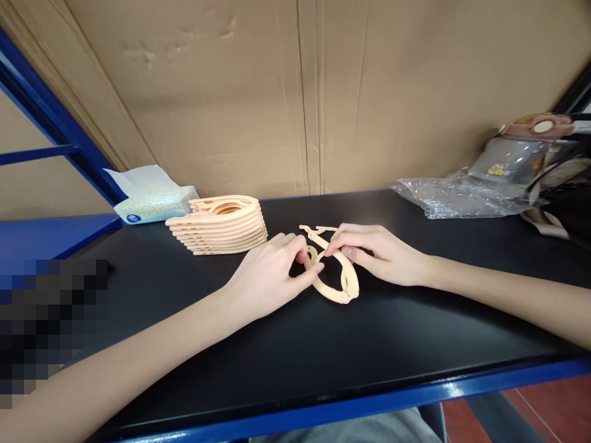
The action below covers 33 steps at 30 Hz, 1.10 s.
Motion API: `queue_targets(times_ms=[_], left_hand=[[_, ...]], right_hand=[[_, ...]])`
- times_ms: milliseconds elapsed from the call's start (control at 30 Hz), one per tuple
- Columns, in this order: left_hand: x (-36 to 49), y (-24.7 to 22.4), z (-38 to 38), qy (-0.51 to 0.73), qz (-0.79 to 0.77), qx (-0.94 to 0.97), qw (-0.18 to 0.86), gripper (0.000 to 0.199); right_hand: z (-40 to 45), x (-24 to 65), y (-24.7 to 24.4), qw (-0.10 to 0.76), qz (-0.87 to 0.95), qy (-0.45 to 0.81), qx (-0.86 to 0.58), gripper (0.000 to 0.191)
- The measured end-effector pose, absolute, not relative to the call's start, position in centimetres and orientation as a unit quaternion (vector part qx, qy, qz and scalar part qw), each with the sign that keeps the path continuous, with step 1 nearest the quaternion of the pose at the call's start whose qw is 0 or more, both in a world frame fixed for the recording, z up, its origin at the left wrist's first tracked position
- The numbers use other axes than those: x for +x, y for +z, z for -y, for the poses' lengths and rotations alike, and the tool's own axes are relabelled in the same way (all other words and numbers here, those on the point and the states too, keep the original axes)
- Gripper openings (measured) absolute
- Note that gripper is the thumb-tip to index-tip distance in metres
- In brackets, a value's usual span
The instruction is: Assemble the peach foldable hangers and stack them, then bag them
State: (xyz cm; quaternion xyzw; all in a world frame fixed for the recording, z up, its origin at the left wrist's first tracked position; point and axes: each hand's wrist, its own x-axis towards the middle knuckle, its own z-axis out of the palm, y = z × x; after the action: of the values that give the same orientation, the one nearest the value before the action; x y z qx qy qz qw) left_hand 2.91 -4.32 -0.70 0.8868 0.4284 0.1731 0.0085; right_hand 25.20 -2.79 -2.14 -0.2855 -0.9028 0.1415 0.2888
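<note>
A cream plastic folding hanger lies bent into a loop on the black table, its curved arms close together and its thin hook end pointing away from me. My left hand grips the hanger's left side between thumb and bent fingers. On the other side, my right hand pinches the right arm near the top, with its fingers covering part of the hanger. Just behind my left hand sits a neat stack of folded cream hangers.
A tissue pack stands at the back left by the blue frame. At the back right are a crumpled clear plastic bag, a bottle with a brown lid and a dark bag. Cardboard walls the table's far edge.
</note>
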Motion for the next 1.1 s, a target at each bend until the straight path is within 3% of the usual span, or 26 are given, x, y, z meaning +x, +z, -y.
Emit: queue_targets(times_ms=[100, 267, 400, 933, 1100], left_hand=[[3.0, -0.7, 4.4, 0.18, -0.464, 0.867, 0.033, 0.029], [2.7, -0.5, 4.3, 0.169, -0.493, 0.851, 0.069, 0.016], [2.4, -0.6, 3.7, 0.176, -0.495, 0.846, 0.092, 0.015], [1.8, -1.6, 2.5, 0.22, -0.458, 0.851, 0.136, 0.002], [1.8, -1.4, 2.6, 0.2, -0.451, 0.867, 0.07, 0.007]], right_hand=[[3.1, 25.1, -2.1, 0.277, 0.921, 0.078, -0.263, 0.024], [3.4, 24.9, -2.0, 0.245, 0.942, -0.127, -0.192, 0.023], [3.8, 24.6, -1.9, 0.229, 0.936, -0.213, -0.159, 0.024], [4.4, 24.2, -2.1, 0.211, 0.958, -0.134, -0.137, 0.025], [2.7, 25.0, -2.2, 0.271, 0.913, -0.08, -0.294, 0.029]])
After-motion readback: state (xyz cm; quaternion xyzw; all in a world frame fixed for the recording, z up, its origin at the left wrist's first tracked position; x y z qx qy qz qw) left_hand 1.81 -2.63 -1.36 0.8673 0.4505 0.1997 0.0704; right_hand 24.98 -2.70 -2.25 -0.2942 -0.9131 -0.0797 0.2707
